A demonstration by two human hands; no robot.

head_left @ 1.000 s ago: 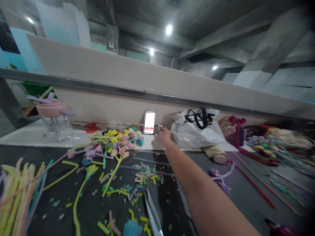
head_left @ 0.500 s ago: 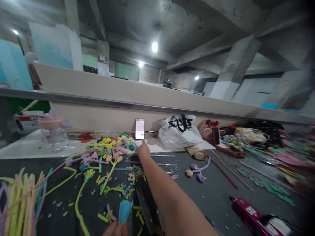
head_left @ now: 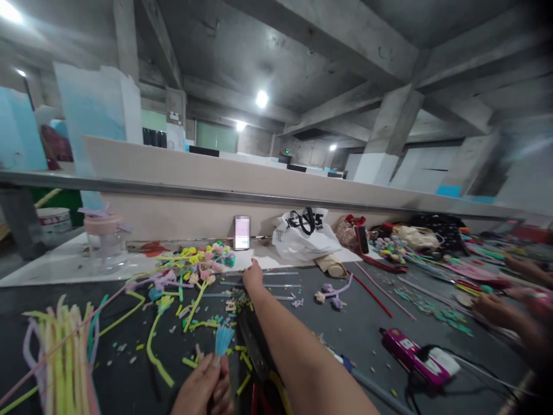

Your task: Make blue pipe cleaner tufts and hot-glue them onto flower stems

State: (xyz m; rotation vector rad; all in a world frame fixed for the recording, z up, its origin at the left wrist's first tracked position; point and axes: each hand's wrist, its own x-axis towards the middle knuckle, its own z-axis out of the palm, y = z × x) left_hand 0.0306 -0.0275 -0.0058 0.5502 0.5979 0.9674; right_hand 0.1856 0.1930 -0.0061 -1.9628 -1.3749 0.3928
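My left hand (head_left: 202, 385), low in the view, is closed around the base of a light blue fringed tuft (head_left: 224, 341), whose loose ends fan upward. My right hand (head_left: 253, 276) is stretched forward over the table, index finger extended and nothing in it. A phone (head_left: 242, 233) with a lit, partly blurred screen leans against the partition just beyond that fingertip, with a small gap between them. Under my right forearm lies a dark-bladed tool (head_left: 254, 346), partly covered. To the left sits a pile of yellow, pink and green fuzzy flowers (head_left: 207, 256).
A bundle of fuzzy stems (head_left: 64, 357) stands at left, by a clear jar (head_left: 106, 248). A white bag (head_left: 305, 236) leans at the back. A purple power strip (head_left: 415, 354) with cables lies at right. Another person's hands (head_left: 496, 311) are at the far right. Scraps litter the table.
My right hand has drawn back from the phone, which its fingertip was touching. My left hand has come further into view with the blue tuft. The camera view has shifted, showing another person's hands.
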